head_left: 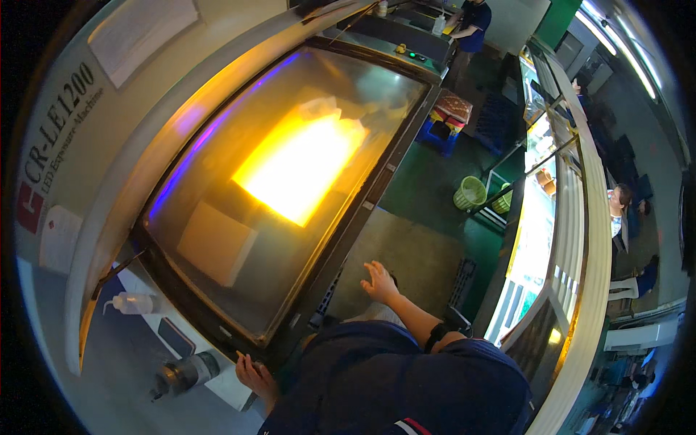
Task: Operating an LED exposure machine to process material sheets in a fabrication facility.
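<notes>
My left hand (pixel 255 375) is at the near corner of a large machine's dark frame (pixel 283 339), its fingers stretched toward the edge. I see nothing held in it. My right hand (pixel 379 283) hangs in the air to the right of the machine, fingers apart and empty. Within the frame, a clear glossy cover (pixel 377 94) lies over the bed. A bright yellow glow (pixel 297 170) shines at its middle, beside a pale rectangular sheet (pixel 216 243). Purple light runs along the far left side.
A white squeeze bottle (pixel 134 303), a phone-like dark slab (pixel 176 338) and a dark jar (pixel 190 372) stand left of the frame. A curved white housing (pixel 119 188) rises behind. Green baskets (pixel 470 193) and a lit table (pixel 533 254) are rightward. A co-worker (pixel 475 25) stands far back.
</notes>
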A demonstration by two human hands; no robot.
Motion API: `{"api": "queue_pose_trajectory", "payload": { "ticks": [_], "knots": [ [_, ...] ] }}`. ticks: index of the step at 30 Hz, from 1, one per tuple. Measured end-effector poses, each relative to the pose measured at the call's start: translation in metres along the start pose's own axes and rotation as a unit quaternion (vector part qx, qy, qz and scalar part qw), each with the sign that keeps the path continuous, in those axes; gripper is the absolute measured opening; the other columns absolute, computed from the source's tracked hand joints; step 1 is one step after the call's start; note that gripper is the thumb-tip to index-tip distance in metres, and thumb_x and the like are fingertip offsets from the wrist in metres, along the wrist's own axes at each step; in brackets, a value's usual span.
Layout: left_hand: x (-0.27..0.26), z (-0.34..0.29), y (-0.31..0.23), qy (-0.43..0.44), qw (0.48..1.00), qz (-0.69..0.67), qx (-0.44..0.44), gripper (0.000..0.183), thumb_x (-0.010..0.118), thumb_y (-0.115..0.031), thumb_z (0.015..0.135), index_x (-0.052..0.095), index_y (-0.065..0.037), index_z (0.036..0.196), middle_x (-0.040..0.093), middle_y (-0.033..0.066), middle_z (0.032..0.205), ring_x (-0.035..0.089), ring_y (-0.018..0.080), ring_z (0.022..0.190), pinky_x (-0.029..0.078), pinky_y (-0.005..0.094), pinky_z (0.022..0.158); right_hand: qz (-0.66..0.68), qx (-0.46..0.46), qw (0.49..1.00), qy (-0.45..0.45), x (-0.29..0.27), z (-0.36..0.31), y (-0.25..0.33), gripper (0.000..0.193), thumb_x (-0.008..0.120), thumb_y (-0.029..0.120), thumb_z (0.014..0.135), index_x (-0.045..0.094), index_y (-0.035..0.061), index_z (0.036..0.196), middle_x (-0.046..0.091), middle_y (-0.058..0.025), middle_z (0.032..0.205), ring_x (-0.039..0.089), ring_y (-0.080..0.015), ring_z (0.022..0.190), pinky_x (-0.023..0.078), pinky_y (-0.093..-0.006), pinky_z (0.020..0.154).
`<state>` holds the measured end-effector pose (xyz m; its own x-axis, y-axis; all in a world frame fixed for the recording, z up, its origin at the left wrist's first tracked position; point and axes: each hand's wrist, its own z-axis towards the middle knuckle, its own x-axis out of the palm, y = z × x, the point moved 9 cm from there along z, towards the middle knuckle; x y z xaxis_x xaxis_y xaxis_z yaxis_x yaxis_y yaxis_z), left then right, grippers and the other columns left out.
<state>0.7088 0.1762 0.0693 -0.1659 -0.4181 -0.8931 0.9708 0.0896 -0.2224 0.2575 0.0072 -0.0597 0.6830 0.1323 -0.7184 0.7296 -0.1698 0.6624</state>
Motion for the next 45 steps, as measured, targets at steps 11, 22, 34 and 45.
{"api": "queue_pose_trajectory", "payload": {
  "ticks": [11, 22, 34, 45],
  "knots": [
    [0.105, 0.151, -0.294, 0.070, 0.931, -0.330, 0.138, 0.043, 0.052, -0.027, 0.096, 0.052, 0.003, 0.129, 0.049, 0.0201, 0.135, 0.043, 0.0368, 0.127, 0.033, 0.0468, 0.107, 0.002, -0.041, 0.953, 0.300, -0.056, 0.030, -0.067, 0.055, 0.057, 0.042, 0.091, 0.052, 0.0107, 0.136, 0.060, -0.0143, 0.130, 0.057, -0.0319, 0.119, 0.044, -0.0411, 0.100],
    [0.137, 0.279, -0.465, 0.090, 0.889, -0.411, 0.183, 0.050, 0.058, -0.021, 0.093, 0.047, 0.001, 0.136, 0.048, 0.0173, 0.138, 0.044, 0.0333, 0.129, 0.032, 0.0432, 0.111, 0.110, 0.095, 0.962, 0.231, -0.147, 0.041, -0.219, 0.052, 0.059, 0.041, 0.091, 0.056, 0.0068, 0.130, 0.064, -0.0156, 0.122, 0.060, -0.0290, 0.114, 0.046, -0.0375, 0.098],
    [-0.041, 0.576, -0.527, -0.185, 0.675, -0.664, 0.264, 0.059, 0.060, -0.027, 0.095, 0.040, 0.003, 0.141, 0.048, 0.0184, 0.141, 0.048, 0.0334, 0.129, 0.038, 0.0463, 0.107, -0.324, -0.078, 0.939, 0.089, -0.137, 0.041, -0.430, 0.017, 0.056, 0.012, 0.080, 0.065, 0.0140, 0.094, 0.063, -0.0096, 0.087, 0.063, -0.0272, 0.088, 0.051, -0.0401, 0.076],
    [-0.117, 0.576, -0.492, -0.159, 0.457, -0.793, 0.370, 0.032, 0.058, -0.035, 0.095, 0.055, -0.010, 0.116, 0.050, 0.0130, 0.130, 0.035, 0.0327, 0.136, 0.018, 0.0516, 0.118, -0.248, -0.052, 0.936, 0.243, -0.167, 0.126, -0.440, 0.020, 0.049, 0.019, 0.090, 0.065, 0.0086, 0.097, 0.065, -0.0152, 0.099, 0.064, -0.0328, 0.092, 0.051, -0.0452, 0.076]
  ]
}}
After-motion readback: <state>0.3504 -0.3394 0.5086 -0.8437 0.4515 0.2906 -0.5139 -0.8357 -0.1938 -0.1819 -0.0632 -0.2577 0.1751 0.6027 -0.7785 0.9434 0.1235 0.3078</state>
